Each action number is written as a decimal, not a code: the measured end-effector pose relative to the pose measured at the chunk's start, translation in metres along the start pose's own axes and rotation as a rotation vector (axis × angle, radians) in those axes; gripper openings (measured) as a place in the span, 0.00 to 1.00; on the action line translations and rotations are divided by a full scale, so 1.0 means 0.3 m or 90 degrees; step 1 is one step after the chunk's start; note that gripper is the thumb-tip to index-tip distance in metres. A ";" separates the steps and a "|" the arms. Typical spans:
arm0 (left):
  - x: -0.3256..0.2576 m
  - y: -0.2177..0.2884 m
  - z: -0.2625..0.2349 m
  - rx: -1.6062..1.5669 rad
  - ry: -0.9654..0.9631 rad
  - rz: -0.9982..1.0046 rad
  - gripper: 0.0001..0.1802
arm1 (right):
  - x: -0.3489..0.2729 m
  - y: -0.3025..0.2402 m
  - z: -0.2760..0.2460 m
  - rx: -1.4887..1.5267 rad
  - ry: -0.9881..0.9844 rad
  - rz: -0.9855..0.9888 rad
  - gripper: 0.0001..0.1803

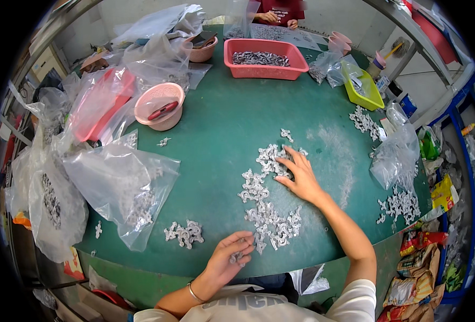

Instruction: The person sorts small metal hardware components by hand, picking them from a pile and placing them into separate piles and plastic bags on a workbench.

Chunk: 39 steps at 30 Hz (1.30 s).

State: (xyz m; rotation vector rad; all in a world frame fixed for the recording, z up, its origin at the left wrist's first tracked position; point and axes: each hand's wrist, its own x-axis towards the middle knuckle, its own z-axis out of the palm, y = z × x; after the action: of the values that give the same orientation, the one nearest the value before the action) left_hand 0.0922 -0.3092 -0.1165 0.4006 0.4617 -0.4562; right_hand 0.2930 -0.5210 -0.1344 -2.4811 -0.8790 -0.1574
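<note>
Small grey metal parts with curved, branching shapes lie in a long loose pile on the green table in front of me. My left hand is curled at the near left side of this pile, with grey metal parts held in its fingers. Over the far end of the pile reaches my right hand, its fingers spread and their tips touching or just above the metal parts. One lone metal part lies just beyond the right fingertips. A smaller heap of like parts sits left of my left hand.
A clear plastic bag with parts lies at left, near a pink bowl holding a red-handled tool. At the far side stand a red bin of parts and a yellow-green basket. More parts lie right. Another person sits opposite.
</note>
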 end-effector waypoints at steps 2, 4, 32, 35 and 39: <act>-0.014 -0.002 0.009 0.010 0.006 0.014 0.11 | -0.049 -0.036 -0.002 0.016 0.014 0.018 0.22; -0.027 -0.006 0.007 0.013 0.009 0.021 0.11 | -0.099 -0.072 -0.010 0.014 0.013 0.033 0.22; -0.106 -0.052 0.050 0.154 -0.040 -0.004 0.14 | -0.430 -0.267 -0.135 0.157 0.297 0.205 0.06; -0.104 -0.059 0.051 0.251 -0.050 0.035 0.20 | -0.448 -0.334 -0.091 0.616 0.257 0.360 0.06; -0.085 -0.035 0.083 0.603 -0.104 0.265 0.21 | -0.461 -0.425 -0.066 1.037 0.026 0.407 0.10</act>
State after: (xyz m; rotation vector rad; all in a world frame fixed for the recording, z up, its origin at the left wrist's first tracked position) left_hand 0.0748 -0.3211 -0.0857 1.3336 -0.0370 -0.2711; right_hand 0.1068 -0.5232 -0.1007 -1.0488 0.0251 0.5249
